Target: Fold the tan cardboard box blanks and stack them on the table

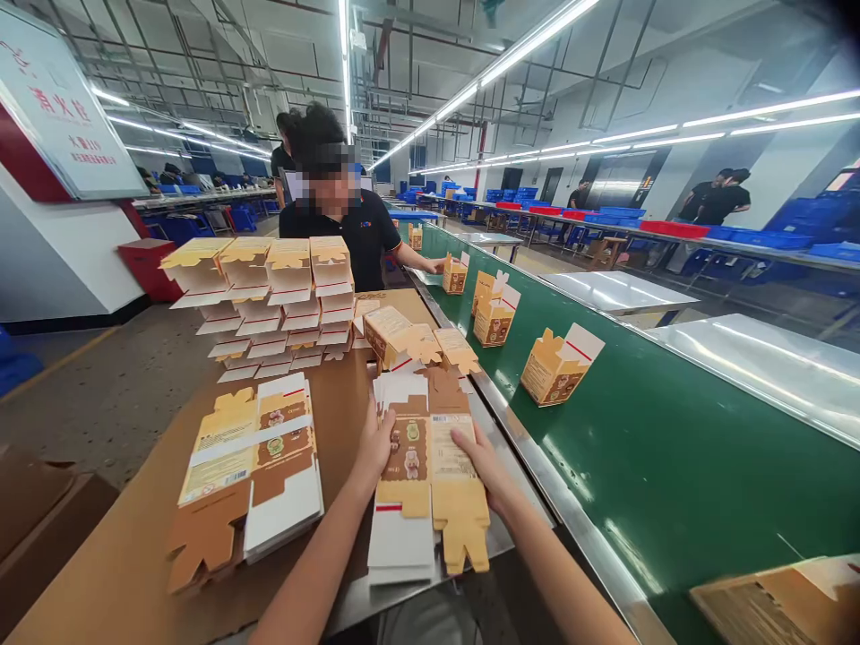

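Cardboard carton blank (pixel 425 466) flat between both hands, seemingly touching.

Bright ceiling tube lights (pixel 517 45); glare on steel tables (pixel 772 358); sharp centre, wide-angle stretch at edges.

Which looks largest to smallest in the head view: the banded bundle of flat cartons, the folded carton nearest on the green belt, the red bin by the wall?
1. Banded bundle of flat brown-and-white cartons.
2. Folded tan carton on the green belt.
3. Red plastic bin.
The last two look similar; the bin sits farther away, so that order is unsure.
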`<move>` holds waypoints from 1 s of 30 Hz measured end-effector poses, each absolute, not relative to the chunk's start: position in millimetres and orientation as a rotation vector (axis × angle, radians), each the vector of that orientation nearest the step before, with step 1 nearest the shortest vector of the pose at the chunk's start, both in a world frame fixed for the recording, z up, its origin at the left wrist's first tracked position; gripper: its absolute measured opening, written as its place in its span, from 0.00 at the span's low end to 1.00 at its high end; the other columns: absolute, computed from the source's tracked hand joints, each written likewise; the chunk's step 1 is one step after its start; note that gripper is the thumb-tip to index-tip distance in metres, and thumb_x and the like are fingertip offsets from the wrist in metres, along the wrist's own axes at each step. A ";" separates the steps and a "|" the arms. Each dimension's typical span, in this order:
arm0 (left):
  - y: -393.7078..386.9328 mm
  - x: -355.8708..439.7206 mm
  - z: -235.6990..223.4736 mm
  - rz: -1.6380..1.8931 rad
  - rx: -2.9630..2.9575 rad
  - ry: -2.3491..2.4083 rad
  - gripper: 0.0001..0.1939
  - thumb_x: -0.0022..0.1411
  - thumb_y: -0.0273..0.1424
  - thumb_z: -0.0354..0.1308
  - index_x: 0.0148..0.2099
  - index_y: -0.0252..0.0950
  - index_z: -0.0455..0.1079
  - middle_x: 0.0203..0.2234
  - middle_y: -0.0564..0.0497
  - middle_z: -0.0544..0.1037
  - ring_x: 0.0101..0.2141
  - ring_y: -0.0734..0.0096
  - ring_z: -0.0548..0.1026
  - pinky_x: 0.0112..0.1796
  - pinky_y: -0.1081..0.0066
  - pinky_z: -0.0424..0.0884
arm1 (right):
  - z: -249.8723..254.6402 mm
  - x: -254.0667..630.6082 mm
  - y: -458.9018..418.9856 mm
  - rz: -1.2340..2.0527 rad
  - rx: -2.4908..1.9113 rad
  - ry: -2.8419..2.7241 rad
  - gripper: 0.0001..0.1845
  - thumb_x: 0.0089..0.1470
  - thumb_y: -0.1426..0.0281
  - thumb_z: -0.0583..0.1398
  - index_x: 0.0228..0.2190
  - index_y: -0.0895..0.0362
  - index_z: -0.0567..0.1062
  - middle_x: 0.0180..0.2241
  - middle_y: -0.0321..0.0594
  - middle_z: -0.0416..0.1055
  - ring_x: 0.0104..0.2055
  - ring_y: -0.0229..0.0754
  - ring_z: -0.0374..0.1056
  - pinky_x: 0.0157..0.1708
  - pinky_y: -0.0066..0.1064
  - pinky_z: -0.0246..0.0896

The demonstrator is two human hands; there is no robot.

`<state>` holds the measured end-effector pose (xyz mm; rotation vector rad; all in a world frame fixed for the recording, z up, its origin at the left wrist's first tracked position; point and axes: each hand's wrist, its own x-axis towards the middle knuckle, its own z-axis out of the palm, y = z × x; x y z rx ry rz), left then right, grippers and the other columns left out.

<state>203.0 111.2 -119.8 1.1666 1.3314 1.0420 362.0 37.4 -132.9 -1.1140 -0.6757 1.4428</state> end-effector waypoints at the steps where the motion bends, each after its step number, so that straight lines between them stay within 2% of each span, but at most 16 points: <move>1: 111.1 202.9 -114.7 1.034 1.242 1.385 0.27 0.64 0.41 0.50 0.63 0.39 0.53 0.60 0.41 0.61 0.57 0.54 0.64 0.54 0.46 0.62 | -133.9 362.7 45.7 1.432 -1.120 -0.679 0.21 0.57 0.65 0.59 0.50 0.56 0.64 0.42 0.42 0.75 0.39 0.44 0.74 0.39 0.39 0.70; 4: 80.8 200.1 -99.3 0.982 1.549 1.531 0.38 0.62 0.43 0.49 0.68 0.35 0.41 0.67 0.36 0.41 0.66 0.50 0.40 0.61 0.43 0.38 | -138.0 364.9 62.9 1.395 -1.161 -0.714 0.17 0.60 0.66 0.57 0.50 0.59 0.66 0.43 0.42 0.72 0.38 0.41 0.73 0.39 0.39 0.70; 5: 63.0 198.4 -97.2 0.955 1.672 1.540 0.42 0.59 0.44 0.54 0.68 0.34 0.40 0.68 0.36 0.37 0.66 0.50 0.33 0.60 0.43 0.30 | -139.2 365.5 66.1 1.375 -1.179 -0.740 0.17 0.61 0.66 0.56 0.50 0.59 0.66 0.44 0.42 0.72 0.39 0.41 0.72 0.39 0.40 0.70; 6: 44.1 196.5 -97.8 0.924 1.822 1.505 0.43 0.54 0.42 0.60 0.67 0.40 0.46 0.68 0.41 0.38 0.66 0.51 0.33 0.60 0.45 0.26 | -140.0 366.1 68.7 1.348 -1.199 -0.773 0.17 0.61 0.65 0.56 0.50 0.58 0.67 0.44 0.43 0.72 0.39 0.41 0.72 0.40 0.40 0.70; 7: 26.2 194.6 -100.9 0.874 1.958 1.432 0.44 0.45 0.37 0.67 0.64 0.50 0.55 0.67 0.49 0.44 0.66 0.51 0.36 0.61 0.46 0.26 | -140.2 366.8 71.1 1.312 -1.223 -0.816 0.17 0.61 0.64 0.56 0.49 0.59 0.67 0.44 0.43 0.71 0.40 0.42 0.72 0.41 0.41 0.69; 8: 11.1 192.7 -106.0 0.787 2.137 1.328 0.46 0.37 0.34 0.71 0.60 0.56 0.60 0.66 0.51 0.49 0.65 0.47 0.41 0.61 0.42 0.32 | -139.8 367.6 73.7 1.267 -1.252 -0.864 0.17 0.60 0.64 0.56 0.49 0.58 0.68 0.45 0.43 0.71 0.42 0.43 0.71 0.42 0.42 0.69; 9: 0.3 190.8 -112.3 0.623 2.445 1.235 0.49 0.36 0.35 0.72 0.61 0.56 0.58 0.65 0.47 0.51 0.63 0.40 0.47 0.58 0.35 0.43 | -138.6 368.6 76.9 1.212 -1.287 -0.915 0.17 0.60 0.63 0.57 0.48 0.58 0.68 0.47 0.44 0.70 0.44 0.44 0.71 0.43 0.43 0.68; 11: -7.6 187.0 -124.1 0.476 2.730 1.222 0.42 0.44 0.34 0.69 0.62 0.47 0.59 0.62 0.40 0.55 0.60 0.37 0.55 0.53 0.34 0.58 | -134.4 370.7 84.9 1.082 -1.368 -1.021 0.18 0.59 0.64 0.58 0.49 0.57 0.69 0.51 0.45 0.68 0.49 0.47 0.68 0.48 0.46 0.65; 14: 0.5 178.4 -129.8 0.474 2.802 1.322 0.32 0.56 0.36 0.60 0.62 0.34 0.60 0.61 0.34 0.58 0.59 0.38 0.59 0.51 0.37 0.63 | -126.6 371.5 94.6 0.868 -1.489 -1.175 0.25 0.57 0.63 0.59 0.54 0.56 0.64 0.59 0.47 0.60 0.59 0.53 0.58 0.56 0.54 0.53; 17: 0.2 162.1 -121.5 0.515 2.852 1.290 0.33 0.60 0.46 0.52 0.64 0.38 0.55 0.62 0.38 0.59 0.60 0.43 0.59 0.51 0.44 0.66 | -121.2 367.6 89.9 0.687 -1.582 -1.324 0.36 0.54 0.61 0.59 0.60 0.60 0.54 0.64 0.53 0.48 0.66 0.56 0.42 0.63 0.54 0.36; 20: -18.5 135.3 -107.0 0.835 2.749 1.409 0.28 0.64 0.45 0.44 0.64 0.44 0.50 0.63 0.44 0.60 0.62 0.56 0.57 0.56 0.50 0.62 | -116.4 361.6 67.6 0.582 -1.658 -1.446 0.44 0.50 0.56 0.57 0.61 0.66 0.51 0.65 0.60 0.43 0.68 0.58 0.35 0.63 0.55 0.29; 22: -30.4 108.2 -95.2 1.095 2.435 1.620 0.23 0.65 0.43 0.44 0.62 0.51 0.53 0.62 0.50 0.62 0.62 0.61 0.57 0.57 0.52 0.59 | -109.9 355.6 47.6 0.543 -1.690 -1.502 0.44 0.49 0.54 0.55 0.60 0.66 0.54 0.64 0.61 0.43 0.68 0.59 0.33 0.62 0.57 0.28; 25: -26.8 53.2 -79.4 1.183 1.662 1.973 0.20 0.61 0.48 0.47 0.55 0.55 0.60 0.60 0.55 0.63 0.60 0.57 0.60 0.51 0.49 0.67 | -91.5 334.3 20.9 0.509 -1.661 -1.600 0.39 0.52 0.52 0.52 0.59 0.62 0.57 0.65 0.58 0.43 0.68 0.55 0.34 0.63 0.55 0.33; 26: -18.2 34.0 -76.3 1.181 1.440 2.055 0.23 0.60 0.51 0.47 0.55 0.51 0.60 0.60 0.52 0.63 0.60 0.54 0.59 0.50 0.48 0.67 | -83.9 321.8 15.6 0.520 -1.621 -1.681 0.36 0.54 0.53 0.51 0.59 0.60 0.56 0.65 0.55 0.43 0.68 0.53 0.35 0.63 0.53 0.37; 28: 7.4 1.7 -74.6 1.114 1.401 2.069 0.31 0.60 0.51 0.45 0.59 0.37 0.57 0.58 0.38 0.65 0.57 0.51 0.65 0.52 0.49 0.66 | -69.2 288.6 13.6 0.561 -1.496 -1.921 0.28 0.59 0.58 0.50 0.58 0.56 0.58 0.64 0.50 0.48 0.67 0.48 0.42 0.62 0.48 0.46; 30: 38.1 -16.4 -76.5 1.041 1.614 2.036 0.29 0.61 0.46 0.46 0.57 0.32 0.60 0.58 0.37 0.64 0.59 0.52 0.61 0.57 0.50 0.58 | -58.8 248.4 25.3 0.581 -1.361 -2.150 0.22 0.61 0.66 0.52 0.56 0.54 0.62 0.61 0.44 0.58 0.64 0.42 0.51 0.61 0.38 0.51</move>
